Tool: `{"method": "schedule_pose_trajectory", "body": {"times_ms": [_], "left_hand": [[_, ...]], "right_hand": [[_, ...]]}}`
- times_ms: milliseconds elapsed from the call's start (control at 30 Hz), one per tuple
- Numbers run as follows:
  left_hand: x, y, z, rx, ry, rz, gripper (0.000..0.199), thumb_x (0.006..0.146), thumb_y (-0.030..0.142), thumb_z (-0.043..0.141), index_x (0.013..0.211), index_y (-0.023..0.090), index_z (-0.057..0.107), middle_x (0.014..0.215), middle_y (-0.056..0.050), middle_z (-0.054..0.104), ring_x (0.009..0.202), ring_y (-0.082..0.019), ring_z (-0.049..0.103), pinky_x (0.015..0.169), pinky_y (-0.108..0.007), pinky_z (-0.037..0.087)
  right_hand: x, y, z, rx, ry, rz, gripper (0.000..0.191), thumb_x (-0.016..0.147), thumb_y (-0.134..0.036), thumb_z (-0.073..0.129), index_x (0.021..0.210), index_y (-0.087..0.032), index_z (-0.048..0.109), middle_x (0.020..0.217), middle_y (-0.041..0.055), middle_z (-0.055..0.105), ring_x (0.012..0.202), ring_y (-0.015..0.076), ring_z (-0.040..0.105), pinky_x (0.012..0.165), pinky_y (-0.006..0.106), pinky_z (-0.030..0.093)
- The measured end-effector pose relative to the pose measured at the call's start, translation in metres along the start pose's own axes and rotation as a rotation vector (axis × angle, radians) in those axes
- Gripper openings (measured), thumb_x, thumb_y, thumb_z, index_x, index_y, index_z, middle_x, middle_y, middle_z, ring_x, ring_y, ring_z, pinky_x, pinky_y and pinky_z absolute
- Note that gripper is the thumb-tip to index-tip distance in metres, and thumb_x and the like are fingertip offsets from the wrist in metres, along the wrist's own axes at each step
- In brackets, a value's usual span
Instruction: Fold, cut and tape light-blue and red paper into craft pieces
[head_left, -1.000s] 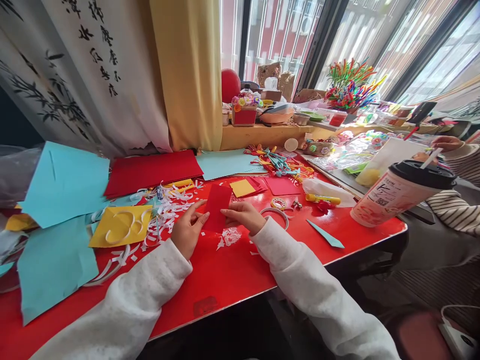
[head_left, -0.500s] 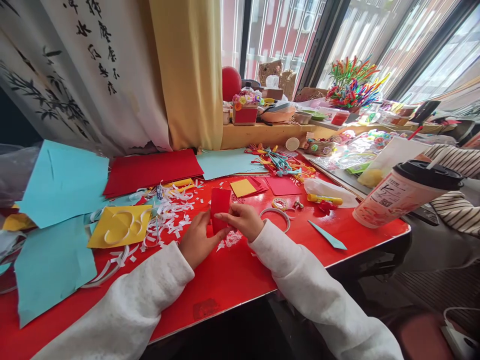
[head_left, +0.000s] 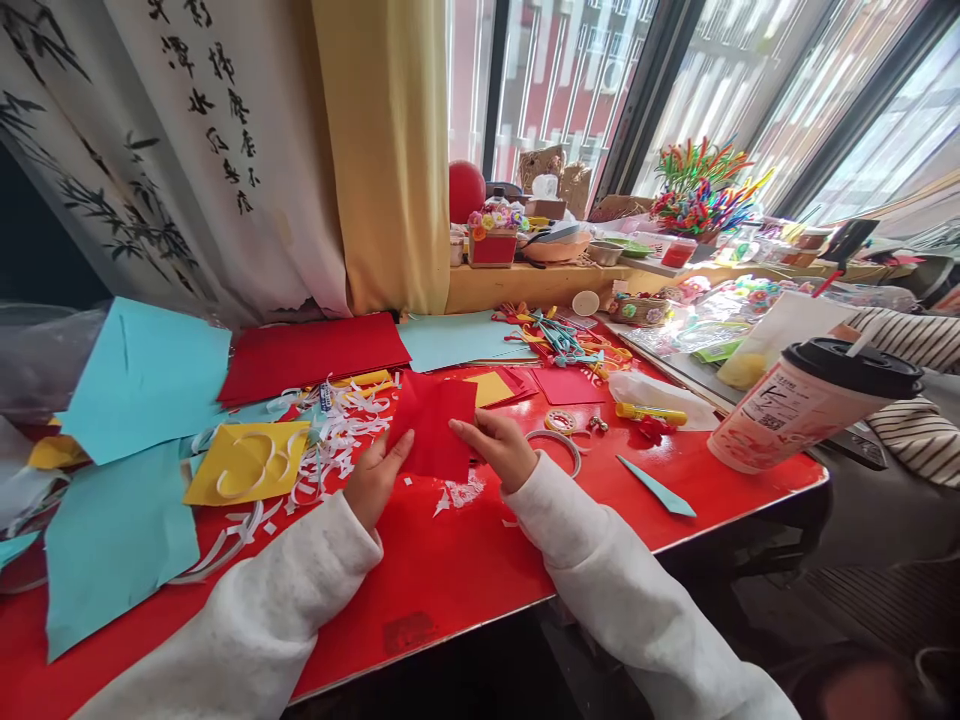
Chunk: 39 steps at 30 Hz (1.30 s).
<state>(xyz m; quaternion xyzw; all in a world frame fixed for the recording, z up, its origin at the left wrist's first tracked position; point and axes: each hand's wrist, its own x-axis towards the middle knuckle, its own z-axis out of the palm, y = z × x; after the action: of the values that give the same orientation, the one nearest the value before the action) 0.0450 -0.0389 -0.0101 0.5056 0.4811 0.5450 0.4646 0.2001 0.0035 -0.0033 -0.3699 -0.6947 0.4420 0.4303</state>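
Observation:
Between my hands a sheet of red paper (head_left: 433, 428) is spread out above the red table (head_left: 450, 570). My left hand (head_left: 377, 477) pinches its left side, thumb on top. On the right edge, my right hand (head_left: 496, 446) grips it between thumb and fingers. Just behind the sheet lie a yellow paper square (head_left: 491, 388) and a red paper square (head_left: 568, 385). A roll of tape (head_left: 574, 455) rests on the table by my right wrist. Left of my left hand are white paper scraps (head_left: 337, 432) and yellow paper (head_left: 247, 462) with white strips on it.
Light blue sheets (head_left: 120, 550) cover the table's left end. A takeaway cup (head_left: 802, 410) stands near the right corner, by another person's striped sleeve (head_left: 919, 435). A folded blue paper piece (head_left: 660, 487) and a yellow glue stick (head_left: 651, 414) lie at right.
The red paper was folded into a narrow strip and is now opened out wider. My hands have moved apart, the left one to the left. The view has shifted slightly.

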Motion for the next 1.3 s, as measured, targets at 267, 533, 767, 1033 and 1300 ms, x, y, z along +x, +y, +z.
{"method": "schedule_pose_trajectory", "body": {"times_ms": [267,533,767,1033,1300], "left_hand": [[-0.001,0.001,-0.001,-0.006,-0.019,0.039,0.043,0.069,0.039,0.051,0.107,0.019,0.048,0.106,-0.005,0.053,0.088,-0.019,0.054,0.068,-0.031,0.049],[-0.001,0.004,-0.004,0.346,-0.124,0.196,0.037,0.077,0.041,0.038,0.106,0.022,0.053,0.112,-0.005,0.05,0.109,-0.019,0.04,0.093,-0.034,0.03],[0.002,-0.003,-0.004,0.432,-0.078,0.227,0.035,0.071,0.034,0.049,0.105,0.023,0.053,0.102,-0.004,0.052,0.087,-0.016,0.052,0.078,-0.03,0.042],[0.004,0.002,-0.003,0.059,0.007,0.019,0.042,0.061,0.034,0.061,0.096,0.013,0.051,0.062,0.002,0.052,0.055,-0.011,0.052,0.051,-0.024,0.046],[0.005,-0.004,-0.009,0.173,0.044,0.032,0.031,0.068,0.044,0.05,0.068,0.013,0.055,0.055,0.002,0.051,0.051,-0.009,0.049,0.051,-0.022,0.044]], "right_hand": [[0.008,0.018,-0.001,-0.017,0.164,0.055,0.022,0.068,-0.039,0.048,0.066,-0.017,0.05,0.055,-0.0006,0.05,0.055,0.0118,0.047,0.048,0.023,0.036],[0.003,0.012,0.005,0.081,0.002,0.12,0.034,0.071,-0.049,0.04,0.064,-0.017,0.049,0.053,-0.0012,0.047,0.05,0.0096,0.046,0.044,0.02,0.035],[0.004,0.013,0.006,0.079,-0.025,0.076,0.036,0.068,-0.048,0.047,0.054,-0.017,0.036,0.047,-0.0057,0.034,0.042,0.0049,0.033,0.039,0.019,0.027],[0.0,0.008,0.009,0.13,-0.161,0.14,0.029,0.065,-0.045,0.052,0.062,-0.016,0.051,0.051,-0.0019,0.048,0.054,0.01,0.049,0.044,0.019,0.035],[-0.001,0.002,0.009,0.247,-0.296,0.276,0.033,0.06,-0.046,0.056,0.061,-0.015,0.046,0.055,-0.0025,0.05,0.052,0.0091,0.05,0.049,0.021,0.043]]}}
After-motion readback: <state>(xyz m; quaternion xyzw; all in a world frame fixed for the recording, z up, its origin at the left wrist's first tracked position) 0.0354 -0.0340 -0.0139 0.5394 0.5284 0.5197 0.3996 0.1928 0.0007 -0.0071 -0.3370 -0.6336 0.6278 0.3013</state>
